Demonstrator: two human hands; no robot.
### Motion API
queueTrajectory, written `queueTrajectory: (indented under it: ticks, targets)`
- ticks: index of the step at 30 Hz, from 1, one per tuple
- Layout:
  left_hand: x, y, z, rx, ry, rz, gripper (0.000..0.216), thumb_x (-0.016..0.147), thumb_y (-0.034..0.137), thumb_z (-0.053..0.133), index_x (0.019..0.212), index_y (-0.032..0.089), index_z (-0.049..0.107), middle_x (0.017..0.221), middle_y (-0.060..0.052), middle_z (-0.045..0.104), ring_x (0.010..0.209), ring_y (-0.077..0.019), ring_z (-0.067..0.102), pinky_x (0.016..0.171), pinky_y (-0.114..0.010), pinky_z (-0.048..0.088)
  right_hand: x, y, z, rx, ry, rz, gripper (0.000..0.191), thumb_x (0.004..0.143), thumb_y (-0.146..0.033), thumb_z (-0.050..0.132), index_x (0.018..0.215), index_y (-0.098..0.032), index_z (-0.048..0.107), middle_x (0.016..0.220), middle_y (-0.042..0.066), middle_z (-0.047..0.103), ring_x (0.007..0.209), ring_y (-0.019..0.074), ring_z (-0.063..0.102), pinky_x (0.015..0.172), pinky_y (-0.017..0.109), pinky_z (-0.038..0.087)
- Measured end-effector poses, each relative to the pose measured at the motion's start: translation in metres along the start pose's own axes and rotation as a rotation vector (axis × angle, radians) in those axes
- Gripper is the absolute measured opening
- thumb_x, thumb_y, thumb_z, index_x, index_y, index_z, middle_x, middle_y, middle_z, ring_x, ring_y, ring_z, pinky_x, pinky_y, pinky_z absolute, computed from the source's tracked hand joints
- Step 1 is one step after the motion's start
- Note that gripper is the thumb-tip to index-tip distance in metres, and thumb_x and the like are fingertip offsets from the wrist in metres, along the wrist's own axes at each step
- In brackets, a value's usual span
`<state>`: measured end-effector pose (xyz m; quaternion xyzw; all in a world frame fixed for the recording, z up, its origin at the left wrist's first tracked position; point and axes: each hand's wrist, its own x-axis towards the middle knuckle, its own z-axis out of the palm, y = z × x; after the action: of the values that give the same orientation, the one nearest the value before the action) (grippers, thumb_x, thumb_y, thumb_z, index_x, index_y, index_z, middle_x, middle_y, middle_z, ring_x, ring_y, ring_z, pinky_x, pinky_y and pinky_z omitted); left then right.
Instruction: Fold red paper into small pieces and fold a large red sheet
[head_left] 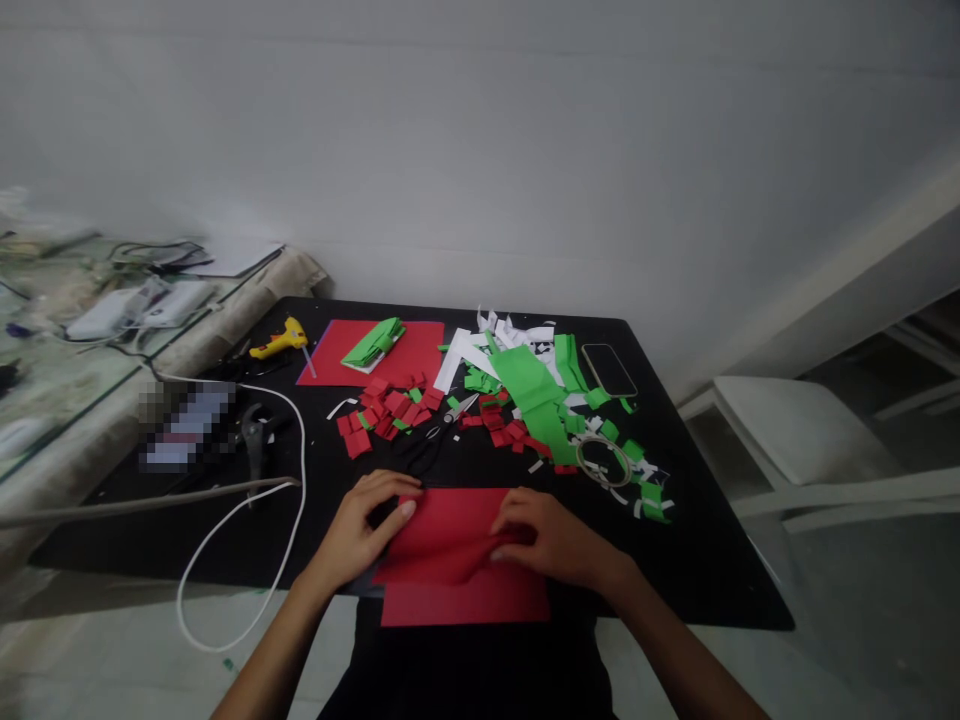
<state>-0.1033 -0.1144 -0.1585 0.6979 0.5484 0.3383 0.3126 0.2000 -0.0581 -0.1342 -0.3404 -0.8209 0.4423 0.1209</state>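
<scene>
A sheet of red paper (465, 604) lies at the table's near edge, its upper part folded over and its lower part hanging past the edge. My left hand (375, 520) rests at the sheet's left side, fingers stretched along the top corner and thumb apart from them on the paper. On the right, my right hand (551, 537) is closed on the raised edge of the fold, pinching it between thumb and fingers. A pair of scissors (435, 435) with dark handles lies just beyond the sheet.
Red paper pieces (390, 405), green paper (529, 385) and white scraps (454, 360) cover the black table's far side. A tape roll (604, 461) and phone (609, 370) lie right. Left are a yellow glue gun (281, 340), pliers (255, 445) and a looping white cable (304, 440).
</scene>
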Motion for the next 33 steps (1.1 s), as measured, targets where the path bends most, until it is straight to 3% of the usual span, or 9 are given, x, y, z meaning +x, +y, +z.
queueTrajectory:
  ticks: [4,6,7,9,13,17,22,28,33]
  targets:
    - [-0.011,-0.013,-0.010,-0.343,-0.011,0.032,0.073,0.092,0.076,0.036,0.120,0.020,0.074,0.132,-0.017,0.067,0.125,-0.0362,0.059,0.109,-0.050,0.042,0.006,-0.005,-0.006,0.148,0.155,-0.093,0.015,0.082,-0.033,0.081,0.084,-0.020,0.072,0.094,0.004,0.069,0.091,0.0199,0.063,0.086,0.033,0.048]
    - [-0.017,-0.020,-0.009,-0.464,0.052,0.021,0.085,0.083,0.084,0.041,0.129,0.018,0.069,0.136,-0.018,0.065,0.128,-0.0382,0.058,0.110,-0.050,0.043,0.010,-0.009,-0.009,0.257,0.215,-0.091,0.020,0.083,-0.038,0.079,0.081,-0.020,0.069,0.093,0.005,0.069,0.088,0.0197,0.064,0.084,0.033,0.049]
    - [-0.018,-0.021,-0.007,-0.491,0.122,0.006,0.084,0.080,0.084,0.051,0.129,0.019,0.069,0.134,-0.018,0.067,0.125,-0.0374,0.061,0.106,-0.048,0.047,0.012,-0.011,-0.009,0.308,0.236,-0.076,0.022,0.083,-0.040,0.078,0.081,-0.020,0.068,0.091,0.004,0.070,0.087,0.0196,0.064,0.083,0.032,0.049]
    - [-0.017,-0.017,0.000,-0.454,0.098,-0.076,0.072,0.076,0.070,0.071,0.129,0.020,0.069,0.129,-0.015,0.070,0.117,-0.0341,0.065,0.101,-0.043,0.052,0.014,-0.014,-0.010,0.402,0.263,-0.023,0.026,0.083,-0.044,0.077,0.078,-0.020,0.068,0.089,0.003,0.069,0.085,0.0194,0.064,0.080,0.031,0.049]
    - [-0.006,0.006,0.012,-0.359,0.040,-0.207,0.037,0.087,0.045,0.071,0.114,0.021,0.074,0.119,-0.009,0.074,0.109,-0.0264,0.069,0.097,-0.038,0.054,0.017,-0.016,-0.011,0.644,0.256,0.131,0.034,0.079,-0.051,0.078,0.078,-0.019,0.068,0.078,0.000,0.066,0.072,0.0160,0.060,0.066,0.026,0.045]
    - [0.003,0.018,0.014,-0.474,0.133,-0.310,0.043,0.087,0.052,0.068,0.112,0.017,0.071,0.113,-0.010,0.077,0.099,-0.0273,0.072,0.084,-0.037,0.060,0.018,-0.009,-0.012,0.784,0.372,0.173,0.045,0.081,-0.065,0.070,0.082,-0.019,0.070,0.082,0.000,0.068,0.077,0.0169,0.062,0.071,0.027,0.047]
    - [0.007,0.021,0.013,-0.514,0.346,-0.311,0.051,0.087,0.055,0.068,0.119,0.015,0.066,0.120,-0.013,0.074,0.109,-0.0288,0.070,0.096,-0.041,0.056,0.014,0.003,-0.008,1.063,0.376,0.195,0.073,0.085,-0.086,0.038,0.102,-0.023,0.069,0.104,0.008,0.073,0.099,0.0244,0.068,0.089,0.039,0.052]
    - [0.008,0.027,0.015,-0.449,0.409,-0.313,0.046,0.088,0.055,0.067,0.112,0.016,0.064,0.117,-0.012,0.073,0.108,-0.0263,0.069,0.096,-0.039,0.055,0.007,-0.006,0.003,0.754,0.460,0.218,0.037,0.077,-0.052,0.079,0.092,-0.021,0.068,0.097,0.005,0.074,0.094,0.0243,0.069,0.086,0.036,0.053]
    - [0.005,0.031,0.019,-0.562,0.424,-0.402,0.068,0.078,0.051,0.078,0.130,0.023,0.045,0.078,0.001,0.070,0.064,-0.0180,0.069,0.058,-0.027,0.056,0.008,-0.012,0.006,0.712,0.646,0.249,0.045,0.080,-0.047,0.078,0.110,-0.024,0.053,0.073,-0.002,0.069,0.066,0.0183,0.065,0.062,0.029,0.049]
